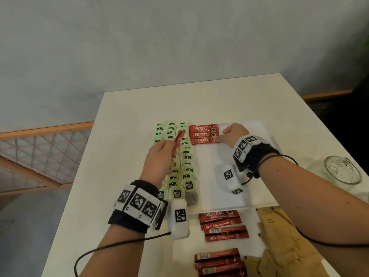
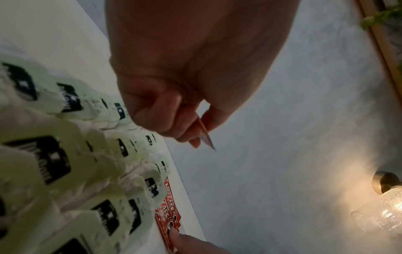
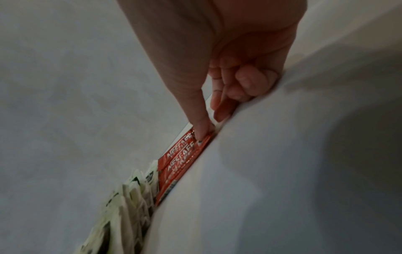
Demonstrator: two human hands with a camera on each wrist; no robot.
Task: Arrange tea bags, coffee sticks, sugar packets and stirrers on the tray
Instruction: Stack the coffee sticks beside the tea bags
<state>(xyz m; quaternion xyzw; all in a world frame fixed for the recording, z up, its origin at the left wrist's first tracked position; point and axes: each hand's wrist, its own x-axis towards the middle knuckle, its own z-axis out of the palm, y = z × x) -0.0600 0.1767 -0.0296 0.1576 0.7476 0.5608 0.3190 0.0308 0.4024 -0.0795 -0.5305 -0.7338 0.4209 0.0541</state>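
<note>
A flat white tray (image 1: pixel 207 166) lies on the table. Several green tea bags (image 1: pixel 186 166) fill rows along its left side. Three red coffee sticks (image 1: pixel 202 134) lie side by side at the tray's far end, right of the tea bags. My right hand (image 1: pixel 229 134) presses a straight index finger (image 3: pixel 201 132) on the right end of the nearest stick. My left hand (image 1: pixel 161 156) hovers over the tea bags and pinches another red coffee stick (image 1: pixel 178 141) between thumb and fingers, tilted upward; the left wrist view shows this stick (image 2: pixel 205 135) edge-on.
Loose coffee sticks (image 1: pixel 222 223) lie off the tray near the front edge, with more (image 1: pixel 218 261) closer still. Brown sugar packets (image 1: pixel 279 240) are piled at the front right. A glass jar (image 1: pixel 339 171) lies on the table's right side.
</note>
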